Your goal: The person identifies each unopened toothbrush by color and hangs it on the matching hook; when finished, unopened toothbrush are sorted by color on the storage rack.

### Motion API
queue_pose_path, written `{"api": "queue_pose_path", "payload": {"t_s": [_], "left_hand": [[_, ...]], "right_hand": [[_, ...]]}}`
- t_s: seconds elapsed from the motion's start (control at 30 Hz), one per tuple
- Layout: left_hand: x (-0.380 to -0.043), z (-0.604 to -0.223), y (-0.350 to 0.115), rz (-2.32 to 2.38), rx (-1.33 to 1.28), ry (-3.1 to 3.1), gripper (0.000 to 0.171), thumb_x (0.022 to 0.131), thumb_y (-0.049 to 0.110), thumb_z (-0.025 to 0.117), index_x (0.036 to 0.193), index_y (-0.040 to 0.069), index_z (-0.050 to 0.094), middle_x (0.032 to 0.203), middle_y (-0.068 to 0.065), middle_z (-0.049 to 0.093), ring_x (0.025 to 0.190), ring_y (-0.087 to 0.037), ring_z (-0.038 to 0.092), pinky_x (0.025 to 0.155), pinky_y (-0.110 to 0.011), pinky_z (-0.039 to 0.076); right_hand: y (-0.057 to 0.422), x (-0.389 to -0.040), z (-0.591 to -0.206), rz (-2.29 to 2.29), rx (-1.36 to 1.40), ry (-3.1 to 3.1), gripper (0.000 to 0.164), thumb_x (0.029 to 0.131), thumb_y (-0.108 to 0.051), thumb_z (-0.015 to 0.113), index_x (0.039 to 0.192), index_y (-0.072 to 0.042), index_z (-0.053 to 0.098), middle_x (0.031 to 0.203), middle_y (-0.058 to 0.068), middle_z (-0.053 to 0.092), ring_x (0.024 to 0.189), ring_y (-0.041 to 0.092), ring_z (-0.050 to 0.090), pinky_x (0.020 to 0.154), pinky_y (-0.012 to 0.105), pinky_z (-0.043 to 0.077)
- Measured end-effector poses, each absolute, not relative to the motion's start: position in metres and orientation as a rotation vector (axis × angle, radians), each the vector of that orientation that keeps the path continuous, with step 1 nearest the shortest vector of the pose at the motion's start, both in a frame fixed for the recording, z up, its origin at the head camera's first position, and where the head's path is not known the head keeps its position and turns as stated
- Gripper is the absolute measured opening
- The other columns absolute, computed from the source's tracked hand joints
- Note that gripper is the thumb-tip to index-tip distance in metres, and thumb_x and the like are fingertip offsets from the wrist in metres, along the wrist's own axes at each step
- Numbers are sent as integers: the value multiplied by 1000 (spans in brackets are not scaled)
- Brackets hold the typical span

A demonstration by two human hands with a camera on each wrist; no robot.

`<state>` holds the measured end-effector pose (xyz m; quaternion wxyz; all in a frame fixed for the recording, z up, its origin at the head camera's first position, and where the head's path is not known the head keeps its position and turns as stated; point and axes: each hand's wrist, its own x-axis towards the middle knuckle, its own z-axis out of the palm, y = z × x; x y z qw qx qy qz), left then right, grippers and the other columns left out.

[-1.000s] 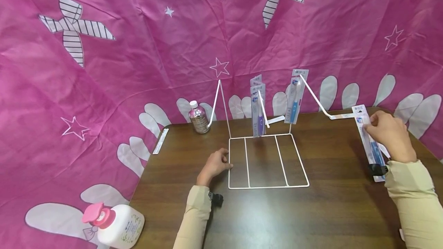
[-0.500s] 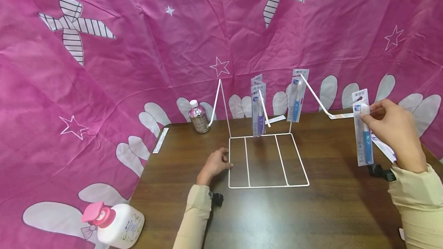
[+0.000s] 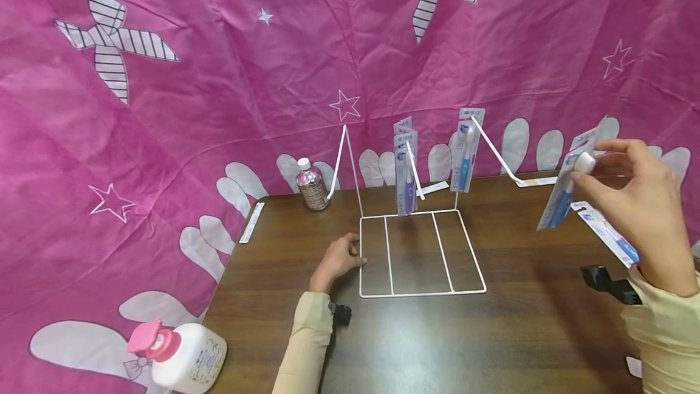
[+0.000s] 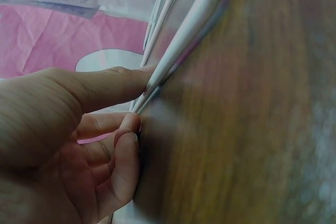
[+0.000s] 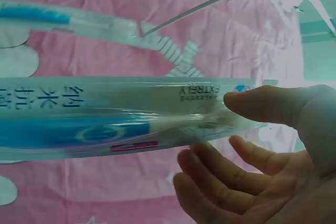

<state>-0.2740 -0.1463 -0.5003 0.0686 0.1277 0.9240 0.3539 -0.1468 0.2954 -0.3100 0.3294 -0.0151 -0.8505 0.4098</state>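
My right hand (image 3: 642,199) pinches a packaged toothbrush (image 3: 560,196) near its top, holding it tilted above the table's right side. The right wrist view shows the clear pack's blue handle (image 5: 79,132), with the thumb on one face and the fingers below. My left hand (image 3: 335,263) grips the left base wire of a white wire display rack (image 3: 423,293). In the left wrist view the thumb lies along that wire (image 4: 181,38), fingers curled beneath. Purple-handled packaged toothbrushes (image 3: 406,184) hang on the rack's middle hook, and a blue one (image 3: 465,154) on its right hook.
Another packaged toothbrush (image 3: 606,233) lies on the wooden table (image 3: 426,345) below my right hand. A brown bottle with a white cap (image 3: 313,187) stands behind the rack's left side. A white pump bottle (image 3: 188,357) is at front left. Pink patterned cloth (image 3: 284,65) hangs behind.
My right hand has lifted the toothbrush pack off the table's right side, turned it, and shifted it slightly left. The pack beneath has come into view. My left hand stays on the rack.
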Motion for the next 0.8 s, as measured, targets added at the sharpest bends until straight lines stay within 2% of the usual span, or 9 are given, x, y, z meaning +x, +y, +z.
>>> {"api": "queue_pose_path", "payload": {"t_s": [0.07, 0.13, 0.23, 0.43, 0.63, 0.8], "left_hand": [[-274, -501, -146, 1065, 372, 2777, 58, 80, 9, 86, 130, -2, 59, 83, -3, 59, 74, -17, 54, 71, -36, 46], [-274, -502, -146, 1062, 367, 2776, 58, 80, 9, 86, 130, -2, 59, 83, -2, 59, 74, -17, 54, 71, -35, 46], [-274, -501, -147, 1062, 368, 2774, 58, 80, 9, 86, 130, -2, 59, 82, -2, 59, 74, -17, 54, 71, -35, 46], [-274, -502, -147, 1065, 388, 2778, 59, 79, 8, 86, 130, -3, 59, 82, -2, 60, 73, -16, 55, 72, -36, 47], [-276, -503, -147, 1072, 386, 2778, 59, 79, 9, 86, 130, -2, 59, 82, -2, 60, 73, -17, 54, 72, -35, 46], [-277, -503, -146, 1064, 387, 2784, 58, 78, 9, 86, 129, -2, 60, 82, -2, 60, 73, -16, 54, 73, -35, 46]], "right_hand": [[292, -144, -309, 1062, -12, -2217, 44, 81, 1, 78, 121, -12, 63, 89, -43, 53, 72, -23, 53, 69, 1, 39], [289, -141, -309, 1064, 31, -2209, 47, 79, 4, 79, 121, -6, 63, 89, -44, 55, 72, -23, 54, 69, 2, 40], [285, -135, -310, 1088, 98, -2188, 48, 75, 11, 80, 117, -4, 63, 89, -41, 59, 73, -21, 57, 70, 2, 41], [271, -120, -314, 1110, 135, -2168, 51, 75, 11, 82, 119, 2, 59, 92, -32, 62, 76, -18, 58, 72, 4, 43], [253, -109, -320, 1176, 188, -2123, 49, 71, 20, 79, 114, 5, 60, 96, -16, 64, 86, -6, 61, 77, 6, 45], [240, -107, -323, 1179, 241, -2139, 50, 67, 23, 80, 111, 6, 61, 93, -12, 64, 84, -2, 61, 77, 6, 46]]}}
